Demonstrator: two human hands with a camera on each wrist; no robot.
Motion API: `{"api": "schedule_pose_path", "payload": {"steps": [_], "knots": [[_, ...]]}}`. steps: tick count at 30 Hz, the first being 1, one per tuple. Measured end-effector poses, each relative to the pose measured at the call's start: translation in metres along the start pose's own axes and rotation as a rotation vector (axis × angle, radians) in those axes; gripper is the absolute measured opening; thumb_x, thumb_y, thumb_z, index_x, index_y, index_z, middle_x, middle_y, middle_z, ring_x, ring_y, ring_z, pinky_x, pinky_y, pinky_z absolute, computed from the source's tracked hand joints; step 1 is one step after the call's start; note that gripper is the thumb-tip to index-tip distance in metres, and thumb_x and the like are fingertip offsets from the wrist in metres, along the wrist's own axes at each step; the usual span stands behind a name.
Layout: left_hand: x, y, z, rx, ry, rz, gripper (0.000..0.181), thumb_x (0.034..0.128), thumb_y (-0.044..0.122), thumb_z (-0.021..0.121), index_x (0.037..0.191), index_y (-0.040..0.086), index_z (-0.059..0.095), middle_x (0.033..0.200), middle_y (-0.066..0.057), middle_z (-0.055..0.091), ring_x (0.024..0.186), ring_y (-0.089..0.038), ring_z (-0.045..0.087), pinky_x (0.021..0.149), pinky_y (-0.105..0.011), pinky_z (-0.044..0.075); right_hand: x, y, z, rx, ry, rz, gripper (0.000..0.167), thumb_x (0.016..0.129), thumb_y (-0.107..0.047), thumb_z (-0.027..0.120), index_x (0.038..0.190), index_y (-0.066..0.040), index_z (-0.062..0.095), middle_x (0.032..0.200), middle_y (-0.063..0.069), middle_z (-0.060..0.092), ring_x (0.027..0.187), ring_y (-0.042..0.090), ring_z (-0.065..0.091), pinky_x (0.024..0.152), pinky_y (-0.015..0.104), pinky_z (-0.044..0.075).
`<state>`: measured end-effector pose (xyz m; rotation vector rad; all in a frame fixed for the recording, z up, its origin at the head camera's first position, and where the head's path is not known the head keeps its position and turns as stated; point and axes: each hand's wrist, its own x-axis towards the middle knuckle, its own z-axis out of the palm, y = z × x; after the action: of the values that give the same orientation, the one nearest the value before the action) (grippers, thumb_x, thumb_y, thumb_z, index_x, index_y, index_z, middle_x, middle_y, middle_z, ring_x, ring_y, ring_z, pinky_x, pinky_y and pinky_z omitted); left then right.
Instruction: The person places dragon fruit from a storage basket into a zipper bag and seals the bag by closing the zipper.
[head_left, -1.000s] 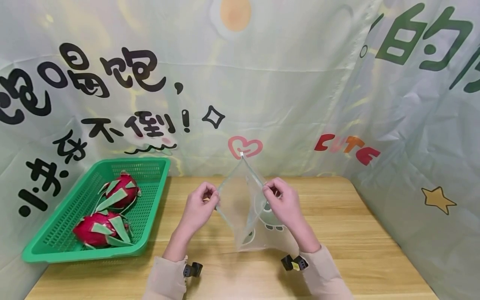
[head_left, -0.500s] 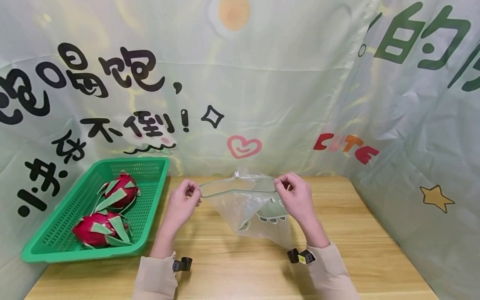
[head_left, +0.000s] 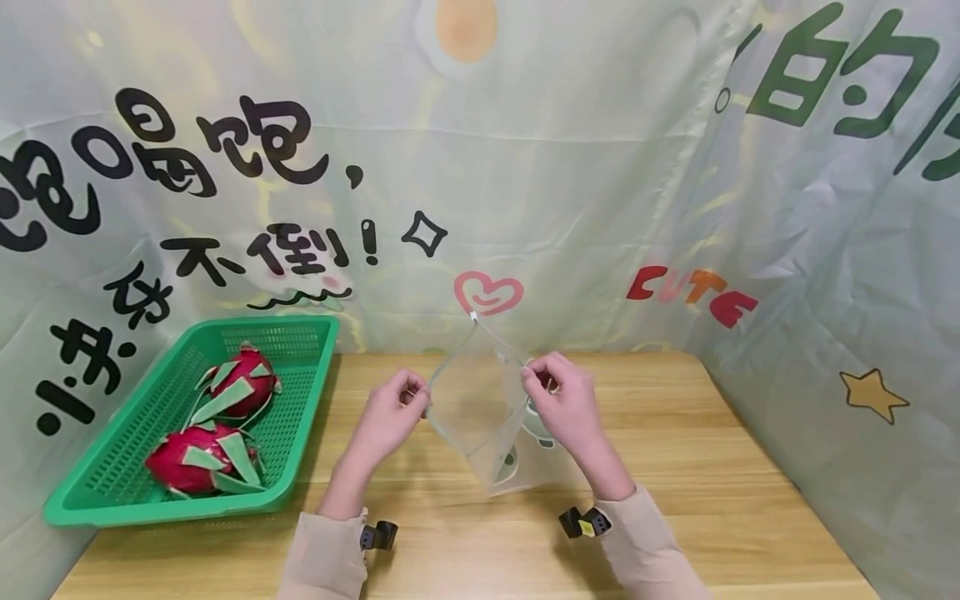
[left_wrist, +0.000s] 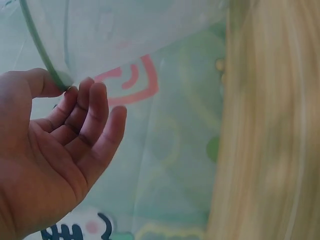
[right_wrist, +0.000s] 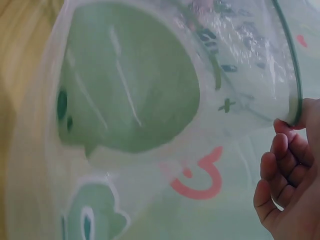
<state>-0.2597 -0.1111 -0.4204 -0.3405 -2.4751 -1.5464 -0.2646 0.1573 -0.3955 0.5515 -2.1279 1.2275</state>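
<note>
One clear, green-rimmed bag (head_left: 486, 407) with green prints is pinched by the left hand (head_left: 390, 408) and the right hand (head_left: 566, 400).

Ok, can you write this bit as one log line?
left hand: pinches clear bag at rim | right hand: pinches rim's other side | bag mouth: open | green basket: two dragon fruits inside

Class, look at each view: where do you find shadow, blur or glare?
Head: soft shadows on the pale brown wood-grain table; left wrist: that table looks blurred; right wrist: white glare glints on the translucent plastic bag with green print.
</note>
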Motion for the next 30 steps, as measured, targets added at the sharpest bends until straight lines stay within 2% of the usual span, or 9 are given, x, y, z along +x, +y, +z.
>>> {"api": "schedule_pose_path", "payload": {"steps": [3, 6, 10, 15, 21, 27, 30], "knots": [[-0.001, 0.002, 0.008, 0.019, -0.052, 0.0, 0.007, 0.1031, 0.014, 0.059, 0.101, 0.01, 0.065, 0.083, 0.0, 0.067, 0.075, -0.018, 0.064, 0.065, -0.03, 0.053, -0.002, 0.003, 0.008, -0.002, 0.006, -0.021, 0.014, 0.09, 0.001, 0.072, 0.079, -0.008, 0.069, 0.075, -0.001, 0.061, 0.068, 0.012, 0.054, 0.06, 0.022, 0.045], [-0.002, 0.004, 0.014, 0.031, -0.102, -0.006, 0.01, 0.1041, 0.018, 0.059, 0.105, 0.01, 0.065, 0.089, 0.0, 0.067, 0.077, -0.019, 0.066, 0.064, -0.032, 0.053, -0.003, 0.005, 0.013, -0.008, 0.018, -0.002, 0.014, 0.09, 0.0, 0.073, 0.078, -0.008, 0.069, 0.074, -0.001, 0.062, 0.067, 0.011, 0.055, 0.059, 0.021, 0.045], [-0.002, 0.007, 0.017, 0.072, -0.106, -0.006, 0.013, 0.1035, 0.022, 0.061, 0.11, 0.011, 0.064, 0.098, -0.001, 0.068, 0.084, -0.016, 0.067, 0.07, -0.034, 0.054, -0.004, 0.007, 0.017, -0.009, 0.039, 0.044, 0.014, 0.09, -0.001, 0.073, 0.078, -0.008, 0.069, 0.073, -0.001, 0.061, 0.067, 0.011, 0.054, 0.057, 0.02, 0.044], [-0.006, 0.012, 0.013, 0.11, -0.019, -0.003, 0.024, 0.1037, 0.025, 0.062, 0.12, 0.009, 0.065, 0.107, 0.0, 0.069, 0.099, -0.016, 0.064, 0.083, -0.038, 0.054, -0.004, 0.008, 0.019, -0.011, 0.059, 0.073, 0.013, 0.091, -0.002, 0.072, 0.079, -0.006, 0.07, 0.075, 0.002, 0.063, 0.067, 0.012, 0.055, 0.057, 0.019, 0.043], [-0.02, 0.019, -0.003, 0.08, 0.07, 0.021, 0.032, 0.1049, 0.022, 0.062, 0.134, 0.008, 0.06, 0.122, -0.003, 0.068, 0.111, -0.02, 0.063, 0.088, -0.043, 0.056, -0.005, 0.008, 0.018, 0.011, 0.059, 0.085, 0.013, 0.092, -0.002, 0.071, 0.08, -0.005, 0.071, 0.075, 0.003, 0.064, 0.067, 0.014, 0.055, 0.057, 0.02, 0.044], [-0.035, 0.018, -0.028, 0.047, 0.192, 0.116, 0.035, 0.1041, 0.015, 0.064, 0.137, 0.005, 0.058, 0.132, -0.009, 0.066, 0.119, -0.03, 0.062, 0.091, -0.048, 0.055, -0.004, 0.011, 0.016, 0.004, 0.067, 0.06, 0.011, 0.092, -0.002, 0.072, 0.082, -0.005, 0.072, 0.076, 0.003, 0.064, 0.066, 0.013, 0.055, 0.056, 0.02, 0.045], [-0.043, 0.012, -0.04, 0.065, 0.262, 0.161, 0.037, 0.1027, 0.011, 0.065, 0.138, 0.004, 0.058, 0.133, -0.01, 0.066, 0.12, -0.031, 0.063, 0.091, -0.039, 0.057, -0.005, 0.011, 0.014, 0.003, 0.063, 0.069, 0.011, 0.092, -0.002, 0.072, 0.082, -0.006, 0.072, 0.076, 0.003, 0.064, 0.067, 0.014, 0.055, 0.057, 0.02, 0.045]]}}
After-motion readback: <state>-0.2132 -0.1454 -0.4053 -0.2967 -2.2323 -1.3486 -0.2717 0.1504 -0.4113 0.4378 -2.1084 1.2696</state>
